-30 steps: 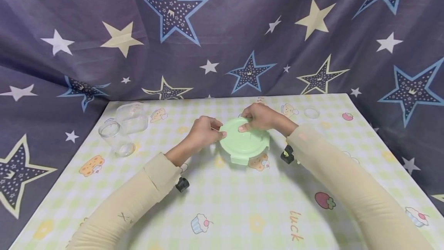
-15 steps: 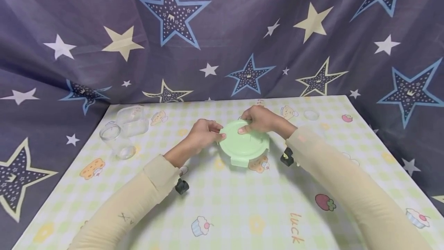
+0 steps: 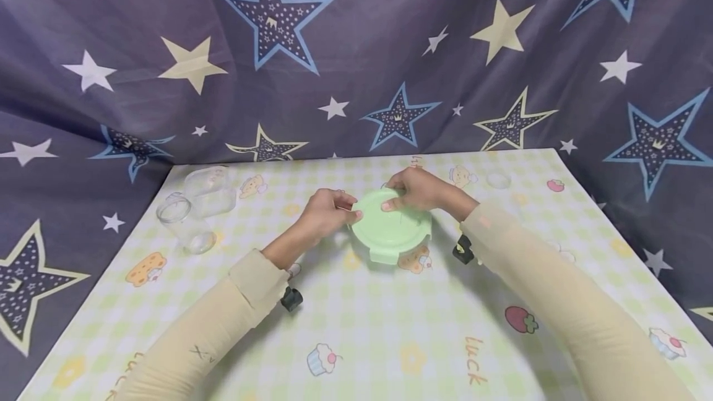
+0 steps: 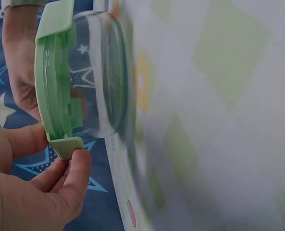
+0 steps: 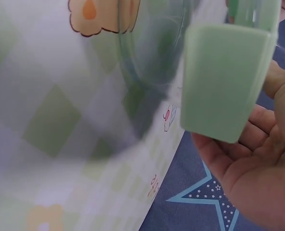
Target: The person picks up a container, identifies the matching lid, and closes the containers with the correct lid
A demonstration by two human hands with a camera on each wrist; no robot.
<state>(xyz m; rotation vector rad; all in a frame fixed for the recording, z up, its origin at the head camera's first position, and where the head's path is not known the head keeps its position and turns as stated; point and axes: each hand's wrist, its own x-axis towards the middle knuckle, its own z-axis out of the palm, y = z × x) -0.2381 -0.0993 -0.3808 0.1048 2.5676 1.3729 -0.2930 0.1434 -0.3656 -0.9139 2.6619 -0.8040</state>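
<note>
A round glass food container (image 4: 96, 72) with a pale green lid (image 3: 387, 231) is between the two hands, lid up. Its glass base is at or very near the tabletop. My left hand (image 3: 325, 210) pinches a side flap (image 4: 68, 147) of the lid, thumb at the lid's edge and fingertips against the flap. On the far right, my right hand (image 3: 420, 189) grips the lid's rim with the thumb on top; its other fingertips are partly hidden behind the rim. A front flap (image 3: 384, 257) hangs down, and another green flap (image 5: 224, 84) fills much of the right wrist view.
To the left on the checked tablecloth (image 3: 356, 339) are a clear cylindrical jar (image 3: 186, 224) and, behind it, a clear boxy container (image 3: 210, 190). A small clear round piece (image 3: 498, 179) lies at the back right. A starry curtain (image 3: 356, 48) hangs behind the table.
</note>
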